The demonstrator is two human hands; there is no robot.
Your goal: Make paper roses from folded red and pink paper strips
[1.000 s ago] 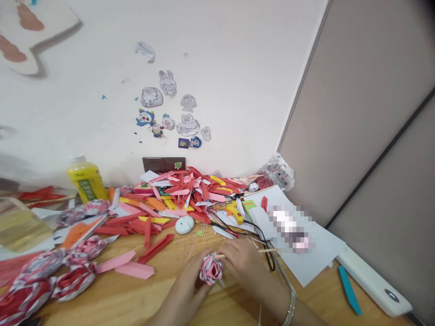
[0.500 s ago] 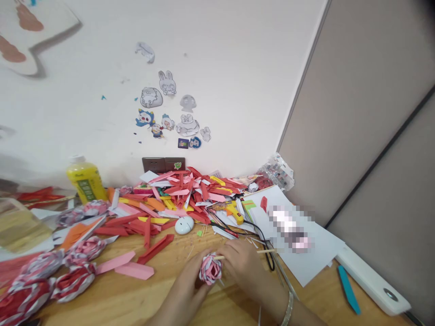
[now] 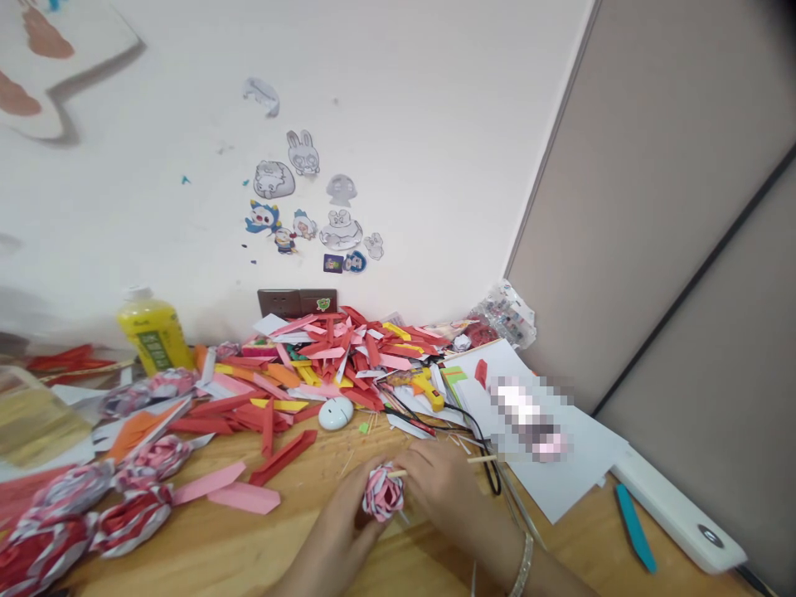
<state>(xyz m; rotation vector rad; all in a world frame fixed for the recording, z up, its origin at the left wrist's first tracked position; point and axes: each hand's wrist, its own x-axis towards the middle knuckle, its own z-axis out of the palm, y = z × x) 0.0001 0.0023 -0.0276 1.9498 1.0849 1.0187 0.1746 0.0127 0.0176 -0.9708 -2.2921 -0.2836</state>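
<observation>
Low in the middle of the head view, my left hand (image 3: 341, 516) is closed round a folded-paper flower (image 3: 384, 492) of pink, white and dark red strips. A hollow shows in the flower's front. My right hand (image 3: 439, 479) is closed on a thin wooden stick (image 3: 481, 458), which runs out past both sides of the hand. Its tip lies at the flower's upper right edge; I cannot tell whether it is inserted. Pink folded strips (image 3: 245, 497) lie on the table left of my hands.
A heap of folded paper strips (image 3: 348, 348) spreads along the wall. A yellow glue gun (image 3: 428, 390) with a black cord lies right of it. More woven paper flowers (image 3: 133, 516) sit at left, near a yellow bottle (image 3: 154, 332). A white earbud case (image 3: 336, 413) rests centrally.
The whole view has shifted very slightly. Both hands keep the same hold on the paper flower and stick, with no clear movement between them.
</observation>
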